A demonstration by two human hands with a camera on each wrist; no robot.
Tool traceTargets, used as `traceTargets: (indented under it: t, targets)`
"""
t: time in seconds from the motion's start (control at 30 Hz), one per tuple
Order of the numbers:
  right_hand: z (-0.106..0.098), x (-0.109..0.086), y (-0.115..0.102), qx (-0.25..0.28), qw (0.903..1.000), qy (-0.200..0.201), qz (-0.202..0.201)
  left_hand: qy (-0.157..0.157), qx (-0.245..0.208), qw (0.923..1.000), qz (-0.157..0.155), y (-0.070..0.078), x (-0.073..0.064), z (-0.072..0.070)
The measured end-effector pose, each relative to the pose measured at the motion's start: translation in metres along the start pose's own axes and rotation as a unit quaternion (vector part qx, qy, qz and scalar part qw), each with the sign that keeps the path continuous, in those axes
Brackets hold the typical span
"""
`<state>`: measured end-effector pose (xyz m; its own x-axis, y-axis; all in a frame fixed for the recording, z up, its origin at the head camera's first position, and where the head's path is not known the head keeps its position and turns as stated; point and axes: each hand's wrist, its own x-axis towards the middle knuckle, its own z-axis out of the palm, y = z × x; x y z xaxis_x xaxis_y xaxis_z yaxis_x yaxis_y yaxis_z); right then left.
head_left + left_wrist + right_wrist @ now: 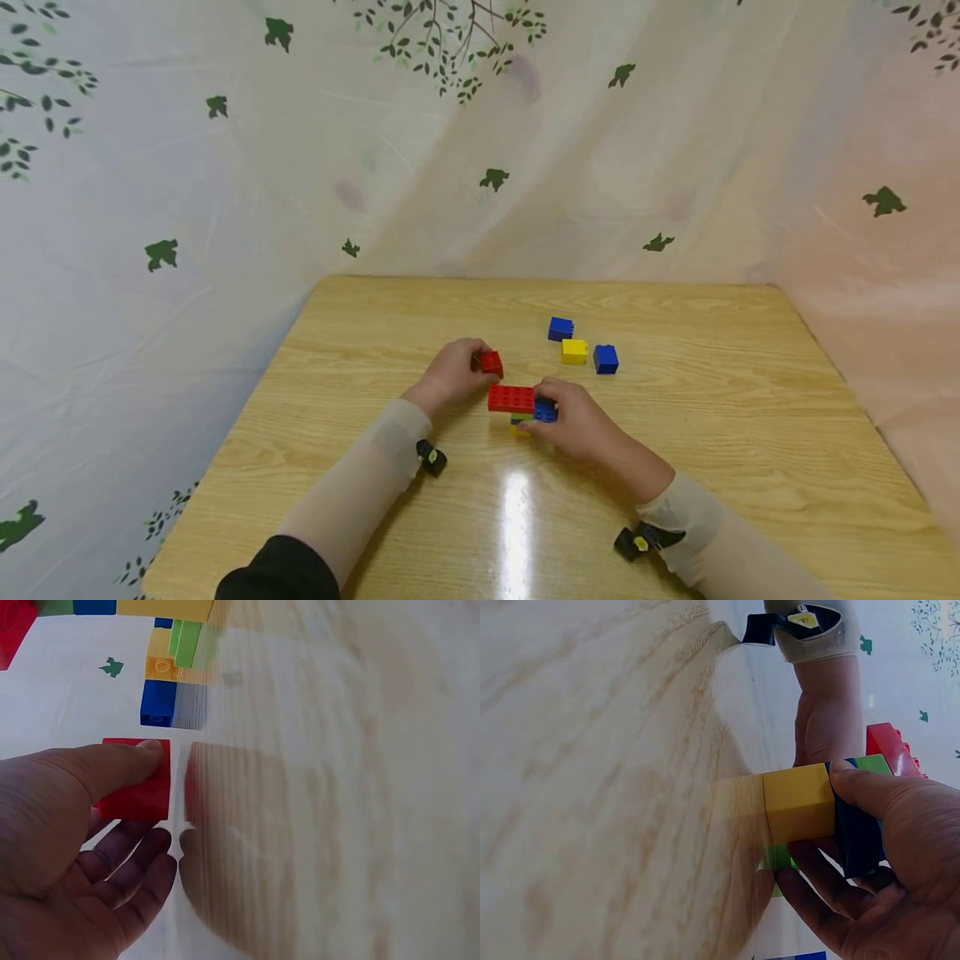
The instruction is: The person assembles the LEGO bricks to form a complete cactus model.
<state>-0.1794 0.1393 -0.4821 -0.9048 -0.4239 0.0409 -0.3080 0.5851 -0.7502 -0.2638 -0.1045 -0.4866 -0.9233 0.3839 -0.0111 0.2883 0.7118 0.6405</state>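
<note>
My left hand [454, 373] pinches a small red brick [491, 363] on the left side of the stack. Its thumb lies across the brick's face in the left wrist view, where the brick [135, 791] appears close over the table. With my right hand [585, 421] I grip a stack of bricks: a yellow brick [799, 802] at the bottom, a dark blue brick [859, 836] above it, a green brick [874, 763] higher, and a long red brick [512, 398] on top. The blue brick sticks out to the right, partly hidden by my fingers.
Beyond my right hand on the wooden table [712, 350] lie a blue brick [560, 329], a yellow brick [574, 352] and another blue brick [606, 360]. A green brick [187, 643] shows near them in the left wrist view. A patterned cloth [420, 192] hangs behind the table.
</note>
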Motion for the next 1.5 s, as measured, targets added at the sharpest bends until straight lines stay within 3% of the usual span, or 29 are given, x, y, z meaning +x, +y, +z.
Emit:
traceTargets:
  t: [0.23, 0.6, 0.93, 1.2, 1.5]
  targets:
    - [0.001, 0.000, 0.001, 0.000, 1.0000, -0.001, 0.001, 0.021, -0.044, 0.9987, -0.012, -0.001, -0.005, -0.003]
    - [0.001, 0.000, 0.002, -0.005, 1.0000, -0.003, 0.005, 0.035, -0.085, 0.9958, 0.008, -0.002, -0.014, -0.008]
    - [0.001, 0.000, 0.001, -0.012, 0.9999, -0.003, 0.001, 0.045, -0.114, 0.9924, 0.004, -0.004, -0.024, -0.011]
    - [0.001, -0.001, 0.001, -0.011, 0.9999, -0.005, 0.003, 0.051, -0.139, 0.9887, 0.026, -0.002, -0.033, -0.015]
    - [0.000, -0.001, 0.001, -0.015, 0.9999, -0.005, 0.000, 0.054, -0.137, 0.9874, 0.059, 0.003, -0.041, -0.020]
